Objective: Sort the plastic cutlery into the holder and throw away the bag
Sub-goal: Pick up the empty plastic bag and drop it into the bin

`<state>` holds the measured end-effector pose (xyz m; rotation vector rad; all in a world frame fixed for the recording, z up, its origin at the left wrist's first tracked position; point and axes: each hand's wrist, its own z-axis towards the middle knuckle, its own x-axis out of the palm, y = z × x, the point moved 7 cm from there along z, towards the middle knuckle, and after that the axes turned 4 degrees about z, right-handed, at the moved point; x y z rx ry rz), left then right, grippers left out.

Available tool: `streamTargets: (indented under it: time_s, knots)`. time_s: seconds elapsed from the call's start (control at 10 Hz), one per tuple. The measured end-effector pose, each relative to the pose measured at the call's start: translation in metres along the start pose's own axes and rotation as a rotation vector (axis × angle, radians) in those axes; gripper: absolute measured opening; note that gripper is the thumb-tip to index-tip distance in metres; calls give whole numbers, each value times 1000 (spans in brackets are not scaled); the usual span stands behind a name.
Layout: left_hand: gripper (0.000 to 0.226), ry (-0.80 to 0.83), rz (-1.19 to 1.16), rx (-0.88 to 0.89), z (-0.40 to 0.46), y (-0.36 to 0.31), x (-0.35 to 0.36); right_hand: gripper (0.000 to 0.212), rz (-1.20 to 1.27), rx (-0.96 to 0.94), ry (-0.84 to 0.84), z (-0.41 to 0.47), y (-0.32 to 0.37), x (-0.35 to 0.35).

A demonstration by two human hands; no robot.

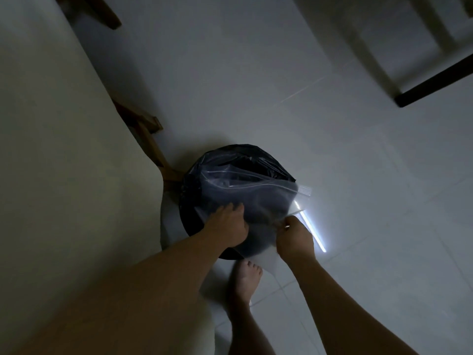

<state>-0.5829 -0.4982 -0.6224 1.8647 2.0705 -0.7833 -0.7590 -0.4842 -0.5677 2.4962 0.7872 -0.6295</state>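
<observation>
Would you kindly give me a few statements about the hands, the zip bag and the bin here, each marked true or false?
1. Both hands hold the clear zip bag. True.
2. The bag is over a bin lined in white. False: the bin has a black liner.
3. The right hand pinches the bag's near edge. True.
4. The left hand rests on the table. False: it grips the bag.
5. The person wears shoes. False: the one foot in view is bare.

clear glossy plastic zip bag (245,185); black shiny plastic bin liner (189,190); smooth glossy floor tiles (358,162); matt brown wooden table leg (148,139).
</observation>
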Motion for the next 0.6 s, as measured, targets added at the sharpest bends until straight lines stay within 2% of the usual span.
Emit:
streamTargets:
  time_s: [0.2,0.3,0.4,0.5,0.6]
  knots:
    - [52,-76,2,31,-22,-14,-37,35,-113,26,-56,-21,17,-22]
    - [56,-118,37,40,-42,-21,-71,61,-428,-172,-185,-41,48,-46]
    - [56,-145,52,45,-60,-25,-94,65,-566,-265,-106,-49,68,-50]
    - [53,-180,83,55,-96,-25,-138,66,-701,-363,104,-68,97,-56]
    - [52,-217,95,62,-124,-24,-165,62,-721,-410,177,-97,118,-66]
